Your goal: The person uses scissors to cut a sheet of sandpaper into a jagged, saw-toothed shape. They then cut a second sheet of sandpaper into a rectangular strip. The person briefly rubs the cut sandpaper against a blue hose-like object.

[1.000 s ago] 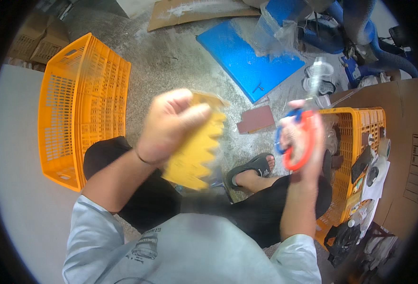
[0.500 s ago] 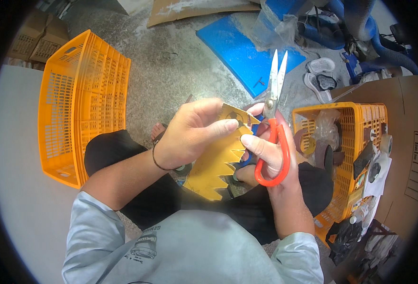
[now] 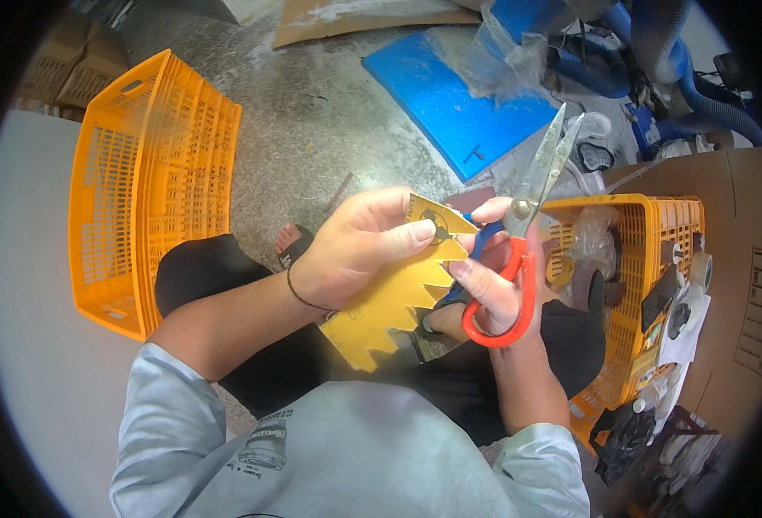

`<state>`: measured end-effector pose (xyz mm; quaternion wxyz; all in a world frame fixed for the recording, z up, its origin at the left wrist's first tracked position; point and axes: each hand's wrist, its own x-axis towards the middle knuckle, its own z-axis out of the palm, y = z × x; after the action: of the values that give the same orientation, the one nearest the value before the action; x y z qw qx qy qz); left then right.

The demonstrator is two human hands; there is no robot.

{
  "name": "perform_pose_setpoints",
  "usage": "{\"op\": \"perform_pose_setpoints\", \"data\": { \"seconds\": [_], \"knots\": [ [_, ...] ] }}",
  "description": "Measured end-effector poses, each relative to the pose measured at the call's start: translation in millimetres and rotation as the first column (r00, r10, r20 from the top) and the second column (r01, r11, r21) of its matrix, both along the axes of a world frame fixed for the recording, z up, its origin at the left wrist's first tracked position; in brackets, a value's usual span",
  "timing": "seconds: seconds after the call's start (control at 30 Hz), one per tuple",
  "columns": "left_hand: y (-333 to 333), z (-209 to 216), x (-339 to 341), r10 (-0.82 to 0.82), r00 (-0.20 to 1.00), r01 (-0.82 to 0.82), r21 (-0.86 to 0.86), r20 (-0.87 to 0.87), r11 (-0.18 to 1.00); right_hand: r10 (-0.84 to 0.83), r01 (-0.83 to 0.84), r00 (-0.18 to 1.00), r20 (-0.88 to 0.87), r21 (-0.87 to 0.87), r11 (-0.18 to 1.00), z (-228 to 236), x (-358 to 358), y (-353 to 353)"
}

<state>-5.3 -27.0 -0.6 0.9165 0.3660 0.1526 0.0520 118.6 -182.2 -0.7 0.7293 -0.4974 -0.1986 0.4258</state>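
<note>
My left hand (image 3: 355,242) pinches a stiff yellow sheet (image 3: 381,311) between thumb and fingers, over my lap. The sheet's right edge is cut in zigzag points, and dark marks show near its top. In my right hand (image 3: 497,289) is a pair of scissors (image 3: 523,216) with a red handle, blades pointing up and slightly apart, away from the sheet. A curved blue piece (image 3: 484,242) shows between my right fingers; I cannot tell whether it belongs to the scissors. My right thumb and fingertips are at the sheet's upper right edge.
Yellow plastic crates (image 3: 152,190) stand at the left. Another yellow crate (image 3: 640,203) at the right holds plastic bags and scraps. A blue board (image 3: 450,104) lies on the floor ahead, beside blue hoses (image 3: 674,69) and pale shoe soles (image 3: 592,125). Cardboard (image 3: 709,285) stands far right.
The scissors have turned, so their blades lean further right. My right thumb has slid toward the edge of the sheet, which my left hand keeps holding.
</note>
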Motion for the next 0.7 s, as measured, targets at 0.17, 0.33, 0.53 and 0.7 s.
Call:
{"op": "perform_pose_setpoints", "data": {
  "seconds": [0.17, 0.33, 0.53, 0.7],
  "knots": [
    [38.9, 15.8, -3.8, 0.313, 0.948, -0.281, 0.299, -0.065, 0.912, -0.229, 0.222, 0.971, 0.067, 0.095, 0.97, 23.0, 32.2, -6.5],
    [9.1, 1.6, 1.1, 0.251, 0.967, -0.225, 0.352, -0.031, 0.909, 0.007, 0.03, 0.988, 0.154, -0.236, 0.971, 9.9, 6.5, -0.4],
    [1.5, -0.6, 8.9, 0.101, 0.992, -0.111, 0.136, 0.08, 0.984, 0.076, -0.082, 0.994, -0.076, -0.068, 0.994, 6.2, -1.3, 0.1],
    [-6.2, -2.2, 7.8, -0.1, 0.994, 0.103, -0.086, 0.038, 0.991, 0.002, -0.006, 1.0, -0.031, -0.121, 0.993, 2.5, -4.9, 0.4]
  ]
}}
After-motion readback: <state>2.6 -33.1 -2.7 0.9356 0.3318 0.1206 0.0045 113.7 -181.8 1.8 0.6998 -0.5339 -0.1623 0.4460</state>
